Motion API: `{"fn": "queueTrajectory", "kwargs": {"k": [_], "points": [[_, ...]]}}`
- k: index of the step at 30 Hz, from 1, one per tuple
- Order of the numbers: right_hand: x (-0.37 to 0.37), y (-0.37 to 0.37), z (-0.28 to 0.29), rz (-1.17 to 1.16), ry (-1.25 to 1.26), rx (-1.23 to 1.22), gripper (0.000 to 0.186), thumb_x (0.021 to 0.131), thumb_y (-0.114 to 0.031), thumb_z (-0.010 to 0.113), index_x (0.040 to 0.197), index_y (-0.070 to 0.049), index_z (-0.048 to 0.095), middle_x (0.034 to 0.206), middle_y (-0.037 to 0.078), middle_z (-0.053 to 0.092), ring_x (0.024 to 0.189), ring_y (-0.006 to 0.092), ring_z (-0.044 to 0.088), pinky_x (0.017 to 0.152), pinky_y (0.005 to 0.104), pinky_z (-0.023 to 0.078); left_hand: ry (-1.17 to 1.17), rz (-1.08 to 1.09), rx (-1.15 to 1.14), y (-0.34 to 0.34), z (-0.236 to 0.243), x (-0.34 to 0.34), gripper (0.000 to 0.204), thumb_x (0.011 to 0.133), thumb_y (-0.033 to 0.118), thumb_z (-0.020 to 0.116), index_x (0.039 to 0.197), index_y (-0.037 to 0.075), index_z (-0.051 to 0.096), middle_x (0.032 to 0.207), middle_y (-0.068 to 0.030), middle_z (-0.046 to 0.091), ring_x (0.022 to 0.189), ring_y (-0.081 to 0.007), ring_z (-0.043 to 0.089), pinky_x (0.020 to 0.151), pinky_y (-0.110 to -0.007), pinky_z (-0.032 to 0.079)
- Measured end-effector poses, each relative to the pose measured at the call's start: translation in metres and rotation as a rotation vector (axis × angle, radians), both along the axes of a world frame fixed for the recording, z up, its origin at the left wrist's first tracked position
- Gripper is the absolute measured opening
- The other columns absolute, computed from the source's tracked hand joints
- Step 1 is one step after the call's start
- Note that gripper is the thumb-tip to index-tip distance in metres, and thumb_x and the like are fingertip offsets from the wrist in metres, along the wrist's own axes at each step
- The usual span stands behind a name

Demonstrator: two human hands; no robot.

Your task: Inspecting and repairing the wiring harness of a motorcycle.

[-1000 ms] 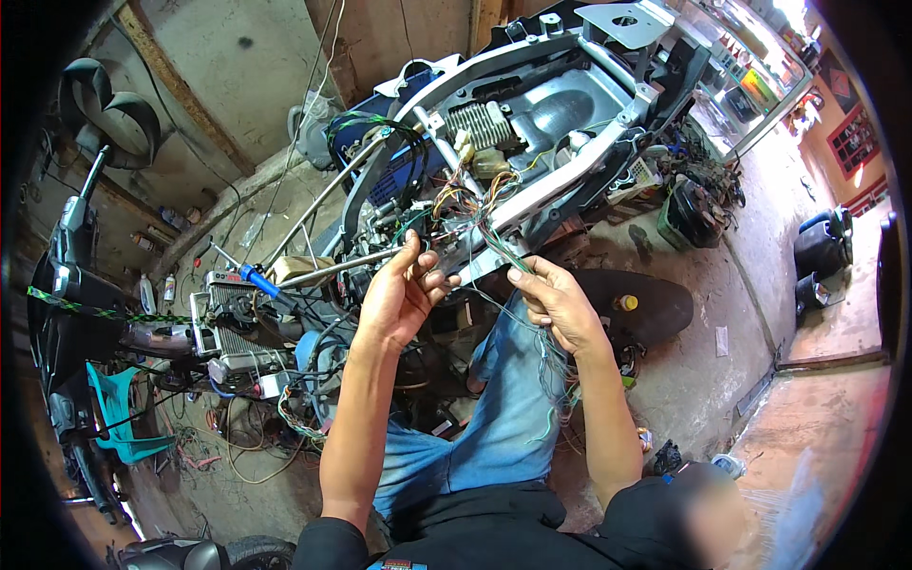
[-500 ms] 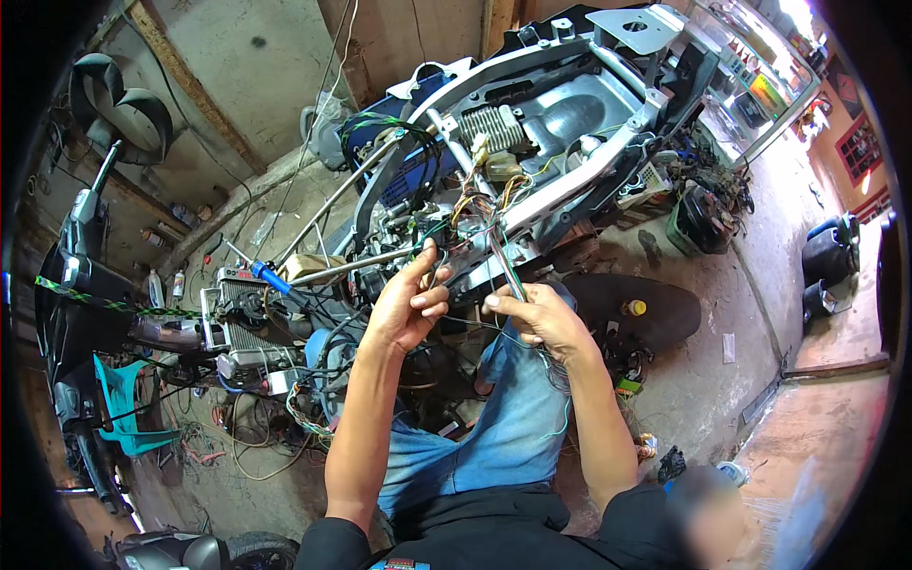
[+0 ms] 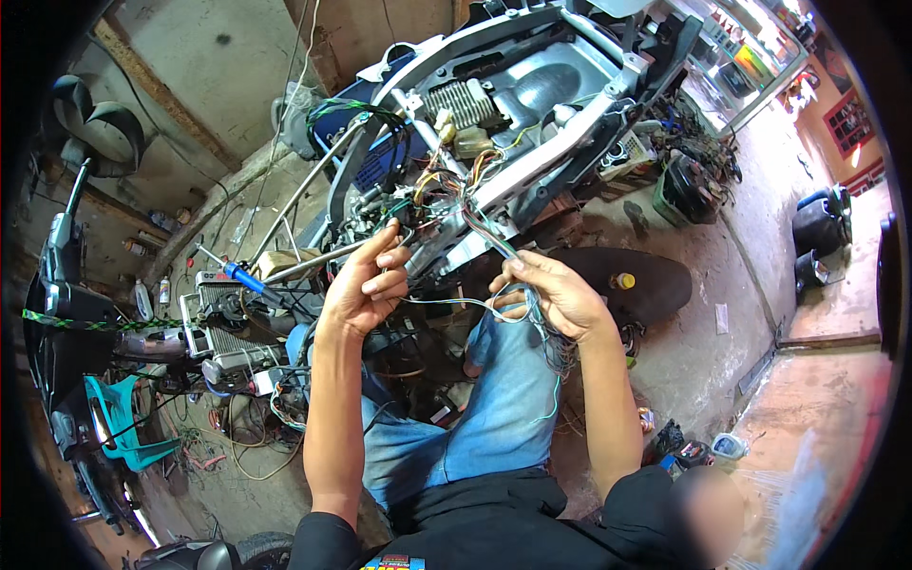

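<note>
A: In the head view, where was the wiring to be found?
B: The wire bundle point(image 3: 490, 237) was stretched from the silver frame point(image 3: 560, 166) to the right hand point(image 3: 560, 296), in front of the torso.
A: How was it gripped?
B: It was clamped between the right thumb and fingers, presumably so that the wires were kept together and fairly taut.
A: And the left hand point(image 3: 367, 285)?
B: Its fingers were curled, and a thin strand point(image 3: 444, 301) was led to them from the right hand. Whether it was pinched there could not be told, since the end was hidden.
A: Why were the hands held apart?
B: The strand was probably being kept clear of the loose wires point(image 3: 554, 350), which were left hanging below the right hand, over the blue jeans point(image 3: 503, 408).
</note>
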State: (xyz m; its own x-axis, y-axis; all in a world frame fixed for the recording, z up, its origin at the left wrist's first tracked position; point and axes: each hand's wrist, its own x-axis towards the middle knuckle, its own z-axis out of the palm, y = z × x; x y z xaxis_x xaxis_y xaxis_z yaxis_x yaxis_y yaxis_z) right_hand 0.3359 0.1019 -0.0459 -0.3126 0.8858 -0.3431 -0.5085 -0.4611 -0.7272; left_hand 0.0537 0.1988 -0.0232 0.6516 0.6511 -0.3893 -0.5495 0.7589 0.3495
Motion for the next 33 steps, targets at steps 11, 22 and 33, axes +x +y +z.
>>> {"fn": "queueTrajectory", "kwargs": {"k": [11,22,33], "points": [[-0.002,-0.033,-0.017,0.095,-0.632,0.261,0.045,0.104,-0.027,0.061,0.138,0.003,0.056,0.121,0.009,0.066,0.110,0.0153,0.063,0.100,0.0329,0.049,-0.354,0.026,-0.138,-0.004,-0.005,-0.010,0.013,0.107,0.013,0.051,0.099,0.002,0.052,0.092,-0.0031,0.058,0.057,-0.0035,0.044,0.050,-0.019,0.036],[-0.041,-0.080,-0.002,-0.347,-1.129,0.622,0.033,0.082,-0.010,0.081,0.115,-0.011,0.078,0.121,0.008,0.066,0.116,0.0235,0.061,0.102,0.0367,0.046,0.062,0.274,0.167,-0.050,0.022,0.003,0.043,0.102,0.012,0.053,0.139,-0.006,0.047,0.134,-0.0219,0.063,0.109,-0.0286,0.069,0.097,-0.038,0.058],[-0.074,-0.047,0.080,-0.116,-0.357,0.243,0.020,0.101,-0.020,0.067,0.104,0.000,0.066,0.080,0.004,0.066,0.070,0.0069,0.065,0.058,0.0245,0.054,0.242,0.787,0.353,-0.169,0.005,0.072,0.050,0.109,0.029,0.039,0.151,0.001,0.033,0.145,-0.0201,0.047,0.135,-0.0341,0.050,0.115,-0.046,0.042]]}}
